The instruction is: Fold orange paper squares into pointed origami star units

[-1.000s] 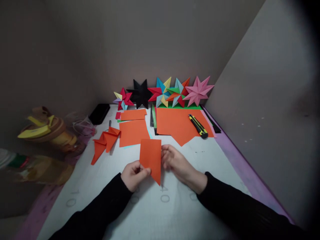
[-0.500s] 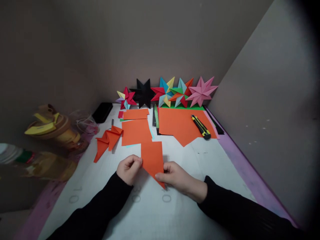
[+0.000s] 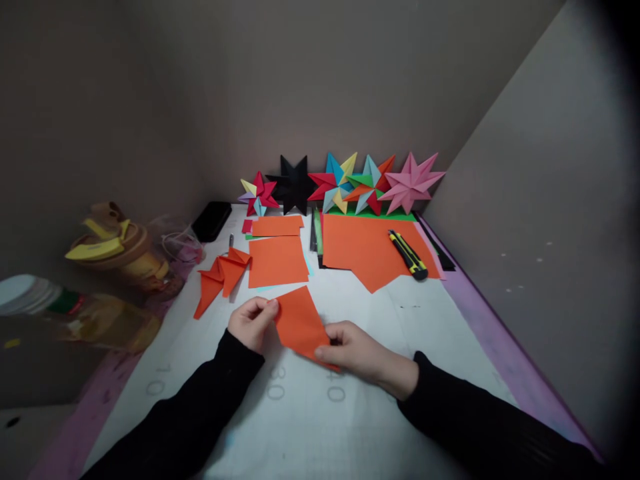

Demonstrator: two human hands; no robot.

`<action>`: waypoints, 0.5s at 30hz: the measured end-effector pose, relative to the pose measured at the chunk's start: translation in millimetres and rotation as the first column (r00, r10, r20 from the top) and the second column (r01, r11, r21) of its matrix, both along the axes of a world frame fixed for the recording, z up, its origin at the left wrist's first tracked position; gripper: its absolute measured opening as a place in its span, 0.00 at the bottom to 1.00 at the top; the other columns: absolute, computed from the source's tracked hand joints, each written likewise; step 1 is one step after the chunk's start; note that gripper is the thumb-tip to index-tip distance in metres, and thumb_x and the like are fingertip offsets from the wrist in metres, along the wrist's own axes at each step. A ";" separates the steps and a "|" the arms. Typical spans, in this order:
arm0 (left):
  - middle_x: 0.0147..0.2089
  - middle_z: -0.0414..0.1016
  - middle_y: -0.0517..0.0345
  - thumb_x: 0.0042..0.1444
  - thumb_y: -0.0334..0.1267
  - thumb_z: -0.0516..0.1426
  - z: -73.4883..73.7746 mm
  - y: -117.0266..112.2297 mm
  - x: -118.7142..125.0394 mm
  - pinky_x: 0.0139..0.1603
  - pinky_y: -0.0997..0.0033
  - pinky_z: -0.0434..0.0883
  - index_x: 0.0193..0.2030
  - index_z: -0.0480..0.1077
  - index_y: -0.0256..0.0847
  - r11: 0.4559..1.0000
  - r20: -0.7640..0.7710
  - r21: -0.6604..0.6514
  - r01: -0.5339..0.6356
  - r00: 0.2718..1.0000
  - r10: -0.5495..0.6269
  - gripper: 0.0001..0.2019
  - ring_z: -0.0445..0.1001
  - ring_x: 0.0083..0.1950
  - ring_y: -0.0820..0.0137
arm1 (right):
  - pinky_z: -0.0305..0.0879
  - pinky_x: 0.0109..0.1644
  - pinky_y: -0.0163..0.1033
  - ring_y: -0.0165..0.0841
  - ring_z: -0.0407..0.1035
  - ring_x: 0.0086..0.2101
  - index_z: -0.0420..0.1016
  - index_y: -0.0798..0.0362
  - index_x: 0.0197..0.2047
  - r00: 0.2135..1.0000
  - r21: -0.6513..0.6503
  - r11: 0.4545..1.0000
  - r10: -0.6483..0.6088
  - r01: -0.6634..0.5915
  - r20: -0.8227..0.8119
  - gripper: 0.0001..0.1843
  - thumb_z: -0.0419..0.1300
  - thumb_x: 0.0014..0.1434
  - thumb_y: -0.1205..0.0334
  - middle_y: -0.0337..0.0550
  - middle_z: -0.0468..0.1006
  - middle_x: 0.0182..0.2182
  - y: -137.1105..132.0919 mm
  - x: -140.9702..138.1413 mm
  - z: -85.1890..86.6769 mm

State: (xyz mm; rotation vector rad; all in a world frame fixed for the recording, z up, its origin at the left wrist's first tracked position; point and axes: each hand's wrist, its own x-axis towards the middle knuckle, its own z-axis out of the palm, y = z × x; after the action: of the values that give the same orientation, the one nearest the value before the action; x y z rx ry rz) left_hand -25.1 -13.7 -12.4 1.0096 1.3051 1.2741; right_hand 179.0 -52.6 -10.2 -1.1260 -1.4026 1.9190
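Note:
Between my hands is a piece of orange paper (image 3: 302,323), tilted, with a slanting lower edge that runs to a point at the right. My left hand (image 3: 253,322) pinches its upper left corner between thumb and fingers. On the other side, my right hand (image 3: 353,350) grips the lower right part, thumb on top and fingers behind, hiding some of that edge. Left of the hands lie folded orange paper pieces (image 3: 223,275). Just beyond the held sheet is a flat orange square (image 3: 278,262).
A yellow-black box cutter (image 3: 407,255) rests on a large orange sheet (image 3: 353,240). Folded paper stars (image 3: 413,182) lean along the wall. A black phone (image 3: 212,221) lies at the back left. A bottle (image 3: 75,310) and a lidded cup (image 3: 125,250) stand at the left edge.
The held orange paper has turned counter-clockwise, its upper edge now slanting. My left hand has shifted slightly up and left; my right hand keeps its grip. The view has moved a little.

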 end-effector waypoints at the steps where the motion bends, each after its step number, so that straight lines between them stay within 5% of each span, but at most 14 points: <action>1: 0.15 0.59 0.68 0.43 0.46 0.63 1.3 3.5 -2.6 0.17 0.78 0.51 0.20 0.64 0.38 0.999 0.044 -0.008 -0.047 0.998 0.047 0.15 0.54 0.17 0.80 | 0.47 0.21 0.31 0.23 0.54 0.18 0.64 0.55 0.21 1.000 -0.005 1.000 -0.012 0.012 -0.008 0.14 0.62 0.50 0.59 0.32 0.62 0.16 1.1 1.0 -0.8; 5: 0.15 0.57 0.69 0.41 0.49 0.63 3.8 7.7 -2.9 0.13 0.80 0.45 0.22 0.63 0.38 0.993 0.161 -0.092 -0.073 0.983 0.088 0.17 0.50 0.14 0.82 | 0.49 0.20 0.30 0.23 0.55 0.17 0.66 0.55 0.24 0.986 -0.008 0.988 -0.154 0.154 -0.066 0.17 0.60 0.53 0.50 0.33 0.66 0.17 5.4 3.7 -9.3; 11: 0.24 0.69 0.63 0.44 0.50 0.62 -1.4 -15.9 16.4 0.17 0.80 0.55 0.33 0.69 0.36 0.941 0.030 -0.025 0.339 0.941 -0.338 0.18 0.58 0.17 0.81 | 0.56 0.24 0.31 0.27 0.65 0.22 0.66 0.55 0.31 0.971 0.029 0.978 -0.200 0.205 -0.133 0.20 0.52 0.60 0.45 0.42 0.75 0.24 7.2 1.2 -16.1; 15: 0.24 0.70 0.61 0.47 0.48 0.61 0.5 -19.6 17.7 0.27 0.76 0.63 0.29 0.69 0.36 0.920 0.001 -0.010 0.391 0.920 -0.391 0.16 0.65 0.24 0.76 | 0.57 0.26 0.33 0.27 0.65 0.22 0.67 0.56 0.32 0.983 0.063 0.985 -0.157 0.163 -0.094 0.21 0.52 0.59 0.44 0.42 0.75 0.24 5.6 0.6 -9.0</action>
State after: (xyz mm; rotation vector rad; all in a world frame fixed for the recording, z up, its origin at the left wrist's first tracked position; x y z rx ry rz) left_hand -7.4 -33.3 -11.9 1.1937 1.0409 0.9586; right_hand 179.6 -47.0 -19.2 -1.0733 -1.2813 1.7708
